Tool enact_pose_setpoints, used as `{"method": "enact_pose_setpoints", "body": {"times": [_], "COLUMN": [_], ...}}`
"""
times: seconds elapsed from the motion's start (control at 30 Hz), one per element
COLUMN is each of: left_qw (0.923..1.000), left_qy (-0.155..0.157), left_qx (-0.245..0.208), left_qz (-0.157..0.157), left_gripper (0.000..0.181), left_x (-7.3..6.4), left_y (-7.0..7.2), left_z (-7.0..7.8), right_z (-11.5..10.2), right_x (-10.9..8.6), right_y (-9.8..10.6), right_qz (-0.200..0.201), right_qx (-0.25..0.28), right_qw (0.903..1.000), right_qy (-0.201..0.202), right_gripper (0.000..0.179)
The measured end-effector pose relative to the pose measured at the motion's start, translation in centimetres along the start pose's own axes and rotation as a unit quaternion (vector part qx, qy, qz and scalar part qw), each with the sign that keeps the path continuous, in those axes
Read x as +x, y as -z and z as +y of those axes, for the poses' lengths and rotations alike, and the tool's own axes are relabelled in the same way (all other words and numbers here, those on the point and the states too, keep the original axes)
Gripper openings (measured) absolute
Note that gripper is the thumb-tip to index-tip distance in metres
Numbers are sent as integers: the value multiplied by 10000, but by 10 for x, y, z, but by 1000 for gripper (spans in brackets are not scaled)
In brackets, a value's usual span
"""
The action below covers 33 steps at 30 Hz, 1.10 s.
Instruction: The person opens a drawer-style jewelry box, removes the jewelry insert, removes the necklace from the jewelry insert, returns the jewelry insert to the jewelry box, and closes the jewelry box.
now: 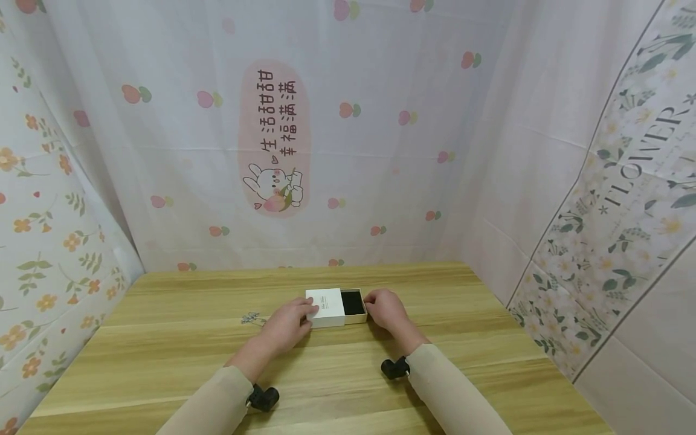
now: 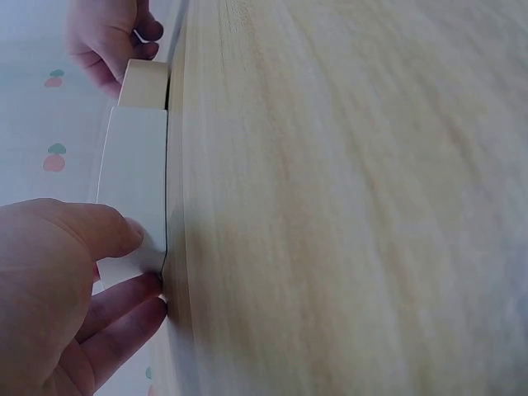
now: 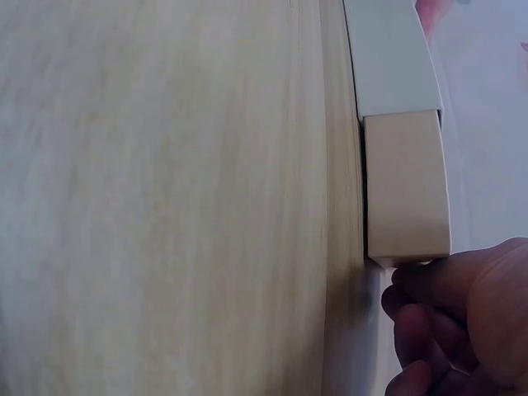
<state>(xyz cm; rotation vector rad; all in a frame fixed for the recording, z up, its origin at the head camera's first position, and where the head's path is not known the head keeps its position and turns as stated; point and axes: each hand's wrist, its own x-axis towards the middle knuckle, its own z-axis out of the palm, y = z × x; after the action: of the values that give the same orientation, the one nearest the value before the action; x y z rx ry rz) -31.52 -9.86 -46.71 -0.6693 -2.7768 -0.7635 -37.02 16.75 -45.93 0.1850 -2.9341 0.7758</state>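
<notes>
A white drawer-style box lies on the table, its lettered outer sleeve [image 1: 329, 307] to the left. Out of the sleeve's right end sticks a cream inner tray [image 1: 356, 318] with a black lining [image 1: 352, 302]. My left hand [image 1: 287, 326] grips the sleeve's left end; in the left wrist view its thumb lies on the near side, fingers around the end. At the tray's outer end, my right hand [image 1: 387, 309] pinches the edge with thumb and curled fingers [image 3: 412, 334]; the exact contact is partly hidden.
A small grey-blue sprig [image 1: 251, 318] lies left of the box, partly behind the left hand. The wood-grain table [image 1: 326, 386] ends at a patterned curtain [image 1: 370, 181] behind, with flowered cloth on both sides. Black wrist cameras [image 1: 263, 399] sit by the sleeves' cuffs.
</notes>
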Motion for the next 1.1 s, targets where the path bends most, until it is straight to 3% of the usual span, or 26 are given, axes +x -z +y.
{"method": "enact_pose_setpoints", "body": {"times": [1.1], "left_qw": [10000], "left_qy": [6], "left_qx": [-4], "left_qz": [-40], "left_gripper": [38], "left_x": [0], "left_y": [1], "left_z": [1], "right_z": [-11], "right_x": [1], "right_y": [-7], "right_qz": [-52], "right_qx": [42], "right_qw": [9999], "right_qy": [116], "right_gripper": [16]}}
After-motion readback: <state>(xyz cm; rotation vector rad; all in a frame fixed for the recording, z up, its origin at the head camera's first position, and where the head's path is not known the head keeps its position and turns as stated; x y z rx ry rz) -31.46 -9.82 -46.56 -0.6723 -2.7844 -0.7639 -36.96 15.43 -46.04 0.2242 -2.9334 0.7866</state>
